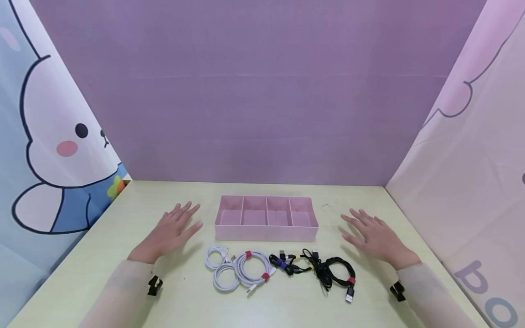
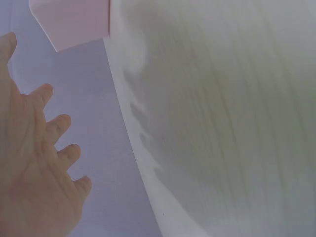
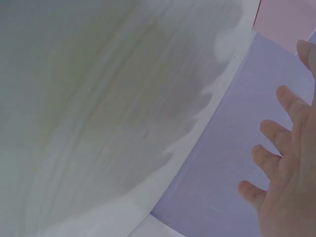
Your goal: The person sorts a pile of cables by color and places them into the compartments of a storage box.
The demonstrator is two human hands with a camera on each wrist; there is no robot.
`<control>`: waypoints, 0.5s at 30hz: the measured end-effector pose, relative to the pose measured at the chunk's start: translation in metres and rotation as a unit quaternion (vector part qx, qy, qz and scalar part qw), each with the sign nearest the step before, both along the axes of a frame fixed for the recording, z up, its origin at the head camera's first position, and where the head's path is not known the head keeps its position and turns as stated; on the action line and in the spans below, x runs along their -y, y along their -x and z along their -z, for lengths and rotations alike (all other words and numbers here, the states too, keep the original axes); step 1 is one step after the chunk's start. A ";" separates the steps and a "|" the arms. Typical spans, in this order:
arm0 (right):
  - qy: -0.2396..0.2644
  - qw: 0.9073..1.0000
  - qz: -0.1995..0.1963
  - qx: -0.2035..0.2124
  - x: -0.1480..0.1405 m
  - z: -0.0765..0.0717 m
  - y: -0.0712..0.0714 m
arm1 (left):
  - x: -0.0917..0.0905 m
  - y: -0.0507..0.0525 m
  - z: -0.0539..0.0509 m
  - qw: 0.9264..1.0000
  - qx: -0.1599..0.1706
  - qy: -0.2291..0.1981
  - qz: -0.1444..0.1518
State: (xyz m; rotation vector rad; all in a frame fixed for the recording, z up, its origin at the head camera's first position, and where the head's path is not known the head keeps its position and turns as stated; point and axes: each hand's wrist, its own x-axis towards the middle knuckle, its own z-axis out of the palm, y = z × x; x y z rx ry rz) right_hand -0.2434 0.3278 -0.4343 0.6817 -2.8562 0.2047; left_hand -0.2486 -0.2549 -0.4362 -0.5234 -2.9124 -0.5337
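The divided box [image 1: 266,233] looks like smooth, matt plastic. The white cables [image 1: 240,272] and black cables [image 1: 323,273] have smooth, plastic-looking sheaths; one plug [image 1: 349,298] ends in what looks like metal. The worktop [image 1: 188,300] shows a smooth wood-grain finish. The backdrop [image 1: 262,114] is matt, faintly creased cloth.

White cables [image 1: 240,272] and black cables [image 1: 324,273] lie before a pink tray [image 1: 266,233]
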 end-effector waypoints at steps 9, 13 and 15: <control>-0.007 1.000 -0.010 0.005 0.004 0.003 -0.002 | -0.007 0.004 0.003 0.998 0.033 -0.051 0.015; -0.004 1.000 -0.016 0.005 0.007 0.005 -0.003 | -0.011 0.006 0.002 0.993 0.069 -0.092 0.017; -0.002 1.000 -0.019 0.005 0.008 0.006 -0.004 | -0.014 0.008 0.003 0.989 0.093 -0.116 0.018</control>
